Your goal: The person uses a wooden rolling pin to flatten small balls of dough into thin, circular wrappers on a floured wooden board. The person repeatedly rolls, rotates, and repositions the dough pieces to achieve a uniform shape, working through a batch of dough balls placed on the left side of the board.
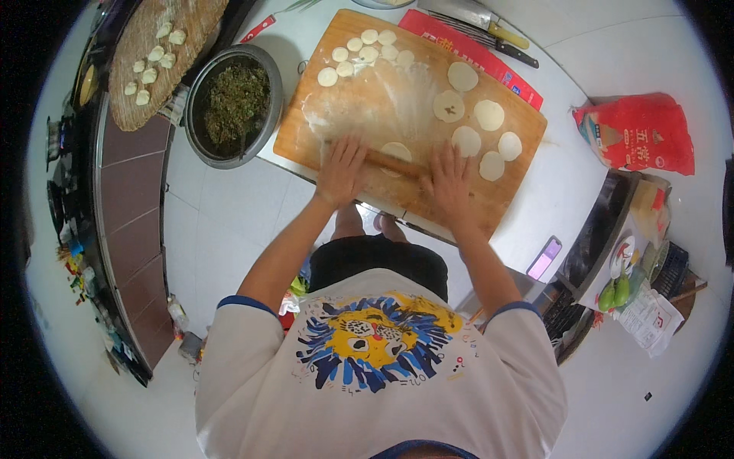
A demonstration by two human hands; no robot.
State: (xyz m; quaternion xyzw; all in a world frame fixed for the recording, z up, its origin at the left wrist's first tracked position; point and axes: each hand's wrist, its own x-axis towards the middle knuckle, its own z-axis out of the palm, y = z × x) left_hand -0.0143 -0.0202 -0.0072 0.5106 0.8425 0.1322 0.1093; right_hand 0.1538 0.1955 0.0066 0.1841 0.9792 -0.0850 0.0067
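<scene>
A wooden rolling pin [396, 164] lies across a round piece of dough [396, 149] near the front edge of the wooden board [501, 195]. My left hand [343, 170] rests over the pin's left end, fingers stretched forward. Over its right end lies my right hand [451, 177], its fingers also extended; both hands are slightly blurred. Several rolled dough rounds [488, 115] lie on the board's right side, one with brownish specks [449, 107]. Smaller flattened dough pieces [368, 54] are clustered at the far left. White flour dusts the middle.
Left of the board stands a metal bowl [275, 99] of dark green chopped filling [237, 103]. Shaped dumplings [156, 53] sit on a round tray [126, 84]. Beyond the board lie a red packet [459, 47] and knives [508, 37]. A red bag [638, 134] and phone [544, 258] are at right.
</scene>
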